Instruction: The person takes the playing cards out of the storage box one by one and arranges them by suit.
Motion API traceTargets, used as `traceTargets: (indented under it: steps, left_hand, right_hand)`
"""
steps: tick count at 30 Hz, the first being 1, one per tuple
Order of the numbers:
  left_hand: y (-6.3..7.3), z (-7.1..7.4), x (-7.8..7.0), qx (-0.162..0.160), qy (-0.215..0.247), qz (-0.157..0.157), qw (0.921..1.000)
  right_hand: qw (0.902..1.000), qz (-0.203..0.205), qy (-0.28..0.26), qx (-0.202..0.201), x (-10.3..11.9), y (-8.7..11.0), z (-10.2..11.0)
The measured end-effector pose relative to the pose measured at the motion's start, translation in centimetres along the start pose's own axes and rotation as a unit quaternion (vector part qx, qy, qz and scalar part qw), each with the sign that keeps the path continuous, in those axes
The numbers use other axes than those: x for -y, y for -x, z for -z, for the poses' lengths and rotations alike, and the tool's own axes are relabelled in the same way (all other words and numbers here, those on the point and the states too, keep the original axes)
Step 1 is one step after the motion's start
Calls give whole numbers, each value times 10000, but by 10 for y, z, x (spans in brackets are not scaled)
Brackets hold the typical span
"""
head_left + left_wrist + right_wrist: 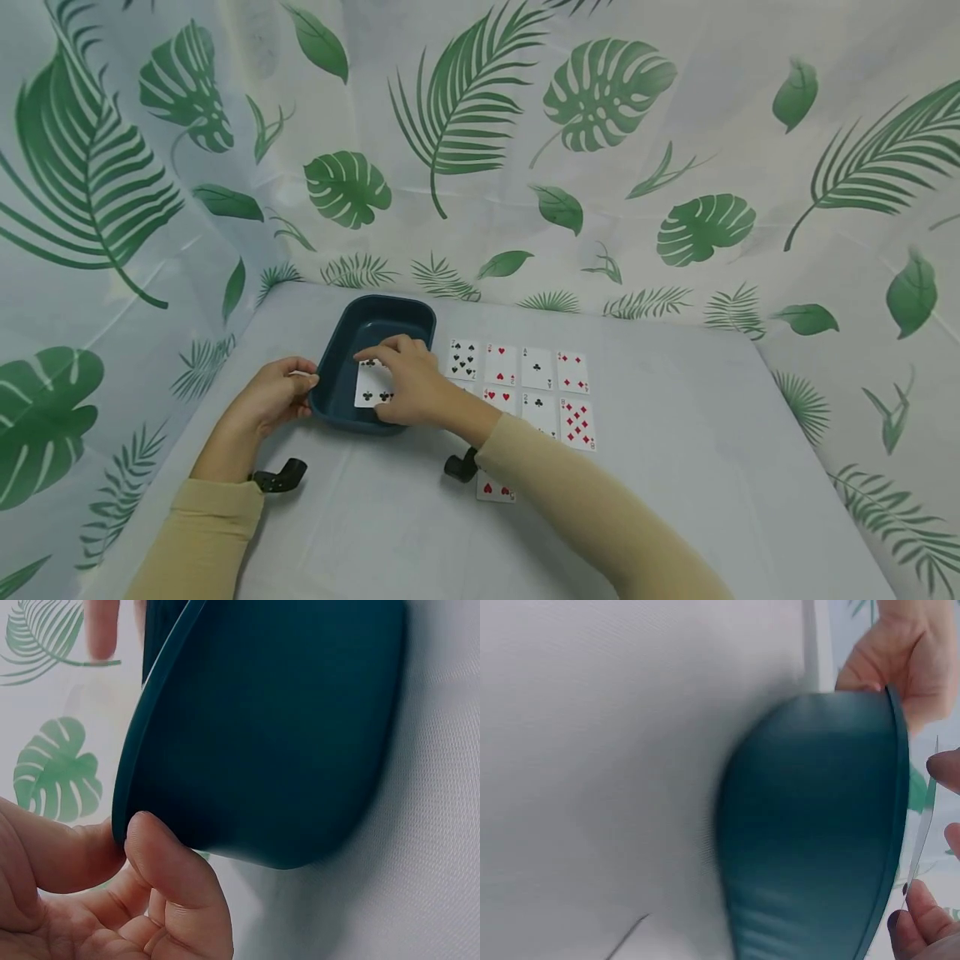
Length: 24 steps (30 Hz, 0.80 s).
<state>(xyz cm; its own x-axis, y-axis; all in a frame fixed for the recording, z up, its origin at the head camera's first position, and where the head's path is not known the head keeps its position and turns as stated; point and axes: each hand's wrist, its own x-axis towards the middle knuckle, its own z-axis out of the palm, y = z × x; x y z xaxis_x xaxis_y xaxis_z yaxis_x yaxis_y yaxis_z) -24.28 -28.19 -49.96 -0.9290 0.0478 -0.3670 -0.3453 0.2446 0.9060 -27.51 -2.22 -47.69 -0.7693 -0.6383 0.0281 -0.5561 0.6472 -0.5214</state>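
My left hand (273, 392) pinches the left rim of a dark blue-green plastic tray (322, 387) between thumb and finger. The left wrist view shows the thumb and finger meeting at the tray's lip. My right hand (415, 379) is above the tray and grips a white playing card (367, 385) with black club pips by its edges. In the right wrist view this card (922, 840) appears nearly edge-on, just beyond the tray's rim. Part of its face is hidden behind my right hand in the head view.
Rows of face-up playing cards (537, 368) lie to the tray's right, among them a diamond card (577, 423). My right forearm covers some of them. A red-suited card (495, 490) lies nearer me. A leaf-patterned cloth (480, 192) rises behind the white table (675, 492).
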Motion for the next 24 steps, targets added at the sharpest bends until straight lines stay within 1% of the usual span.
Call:
traceTargets:
  steps: [3,6,9,12,15,24]
  left_hand:
    - [0,0,0,53,17,-7,10000]
    - [-1,1,1,89,52,0,9999]
    - [-2,0,0,87,64,23,9999]
    - [-2,1,0,64,44,26,10000]
    - [-3,1,1,32,6,32,10000]
    - [-5,1,4,-6,-78,116,9999]
  right_hand:
    - [9997,101,-232,-15,-7,18,5]
    - [9986,198,-469,-115,-14,37,8]
    - [9980,230,-559,-209,-20,54,11]
    - [9978,169,-590,-242,-25,69,14]
    - [9967,68,-755,-292,-31,84,17]
    - [9935,-187,-982,-548,-55,129,22]
